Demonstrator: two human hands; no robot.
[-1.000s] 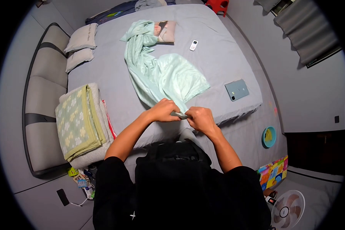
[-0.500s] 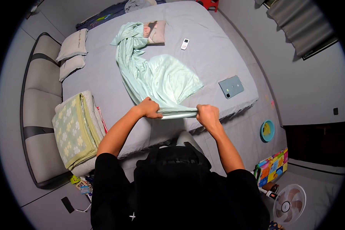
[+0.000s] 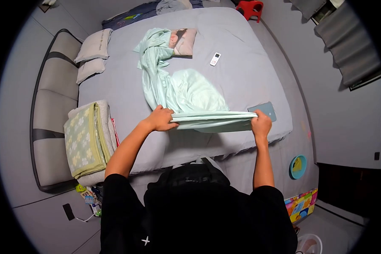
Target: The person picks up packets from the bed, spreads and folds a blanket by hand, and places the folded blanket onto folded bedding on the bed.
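A mint-green satiny sheet [image 3: 199,91] lies rumpled across the bed, its far end bunched beside a printed cushion [image 3: 184,41]. Its near edge is lifted and stretched between my hands in long folds. My left hand [image 3: 160,118] is closed around the cloth near the middle of the bed's front side. Farther right, my right hand [image 3: 261,123] grips the other end of that edge, in front of a grey-blue tablet [image 3: 266,110], which it partly hides. What kind of bedding piece the cloth is, I cannot tell for certain.
The bed [image 3: 241,63] has a grey sheet. Two pillows [image 3: 93,45] lie by the headboard [image 3: 55,97], with folded blankets [image 3: 86,139] nearer. A white remote [image 3: 215,59] rests on the mattress. On the floor stand a turquoise basin [image 3: 298,167] and a red stool [image 3: 250,9].
My right hand has moved right, drawing the held edge out wider and over part of the tablet. My left hand keeps its grip. The view has shifted slightly.
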